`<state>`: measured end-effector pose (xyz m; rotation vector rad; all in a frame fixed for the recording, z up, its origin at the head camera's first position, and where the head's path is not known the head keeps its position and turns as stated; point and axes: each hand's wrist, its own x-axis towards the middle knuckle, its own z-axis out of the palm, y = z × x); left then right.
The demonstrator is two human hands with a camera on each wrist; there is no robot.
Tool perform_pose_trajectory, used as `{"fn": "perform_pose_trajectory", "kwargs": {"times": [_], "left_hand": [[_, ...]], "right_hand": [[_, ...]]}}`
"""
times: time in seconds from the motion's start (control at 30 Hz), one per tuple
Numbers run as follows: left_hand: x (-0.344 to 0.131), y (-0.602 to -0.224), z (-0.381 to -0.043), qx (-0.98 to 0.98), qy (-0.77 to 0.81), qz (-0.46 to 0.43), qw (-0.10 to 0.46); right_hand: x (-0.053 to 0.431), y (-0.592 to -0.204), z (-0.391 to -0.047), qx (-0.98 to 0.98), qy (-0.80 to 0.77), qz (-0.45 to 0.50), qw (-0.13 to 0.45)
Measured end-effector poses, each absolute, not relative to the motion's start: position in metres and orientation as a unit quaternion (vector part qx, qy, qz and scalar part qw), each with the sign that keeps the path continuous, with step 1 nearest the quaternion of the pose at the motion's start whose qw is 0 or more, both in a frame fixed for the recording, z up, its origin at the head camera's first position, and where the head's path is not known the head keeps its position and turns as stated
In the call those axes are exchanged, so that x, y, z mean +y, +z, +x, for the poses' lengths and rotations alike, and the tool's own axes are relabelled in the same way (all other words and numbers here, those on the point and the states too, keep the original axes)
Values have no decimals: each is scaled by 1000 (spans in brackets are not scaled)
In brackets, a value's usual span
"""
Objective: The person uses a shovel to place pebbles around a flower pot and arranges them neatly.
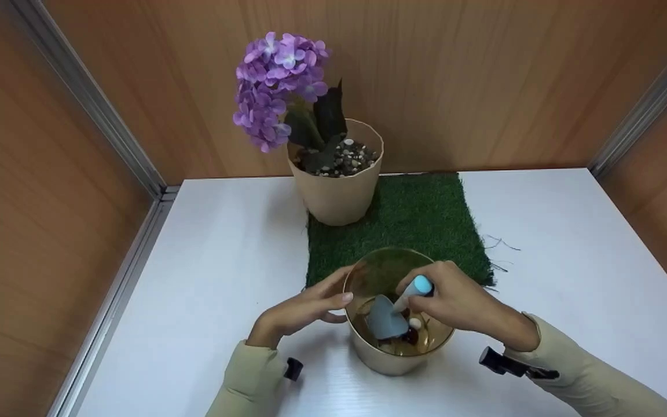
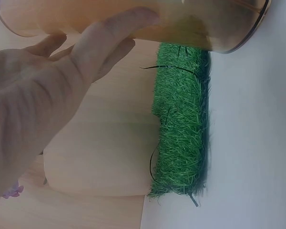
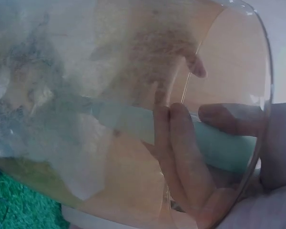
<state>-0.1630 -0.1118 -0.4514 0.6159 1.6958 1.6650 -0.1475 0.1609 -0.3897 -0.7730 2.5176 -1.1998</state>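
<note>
A clear amber tub (image 1: pixel 388 364) stands in front of me, at the near edge of a green turf mat. My left hand (image 1: pixel 301 311) rests against its left wall, thumb beside the rim and fingers extended along the outside. In the left wrist view, an extended digit lies on the tub's wall (image 2: pixel 190 21). My right hand (image 1: pixel 461 298) reaches over the rim and grips a small trowel by its light blue handle (image 3: pixel 224 148). The trowel's grey blade (image 1: pixel 387 319) is inside the tub, above a white pebble (image 1: pixel 415 323) and dark pieces at the bottom.
Behind the tub, a beige pot (image 1: pixel 339 197) holds purple flowers (image 1: pixel 278 87) and small stones (image 1: pixel 352 159). It stands partly on the turf mat (image 1: pixel 426 217). Wood-grain panels (image 1: pixel 455 75) enclose the white table (image 1: pixel 223 243) at the back and sides.
</note>
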Motion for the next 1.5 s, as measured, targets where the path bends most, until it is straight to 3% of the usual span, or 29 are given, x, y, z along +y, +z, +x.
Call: {"fn": "perform_pose_trajectory", "kwargs": {"times": [1.5], "left_hand": [[-112,-453,-162,659,635,232,330]], "right_hand": [[150,-391,-159,850,-424,-275,149]]}}
